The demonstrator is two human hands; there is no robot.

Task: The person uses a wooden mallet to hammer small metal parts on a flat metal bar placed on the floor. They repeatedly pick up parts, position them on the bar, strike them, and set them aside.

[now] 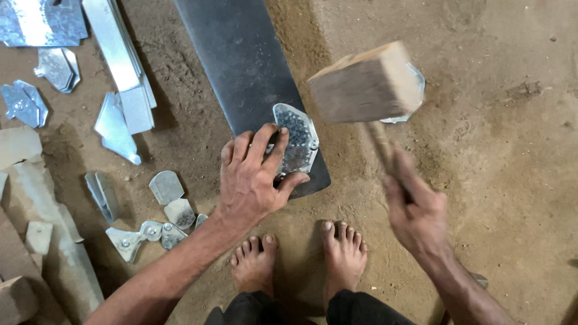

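- Wood first: your right hand (415, 210), at the lower right of the frame, is clenched round the handle of a wooden mallet (366, 82); its block head hangs blurred at upper centre.
- Your left hand (256, 177) lies spread at the centre, fingertips pressing down the near-left edge of a small shield-shaped metal plate (297, 138); it grips nothing.
- That plate rests on the near end of a dark steel strip (241, 60), whose long axis runs from centre to the top edge, leaning slightly left.
- From the mallet head the plate lies down and to the left, close by; your left fingers touch its left side, right beside the exposed face.
- Another bit of bright sheet (415, 90) peeks out behind the mallet head, mostly hidden.
- Cut sheet-metal offcuts (120, 78) and small finished pieces (165, 186) lie scattered over the left of the frame on the dirt floor (512, 150).
- Your bare feet (343, 253) stand at bottom centre, just below the strip's end.
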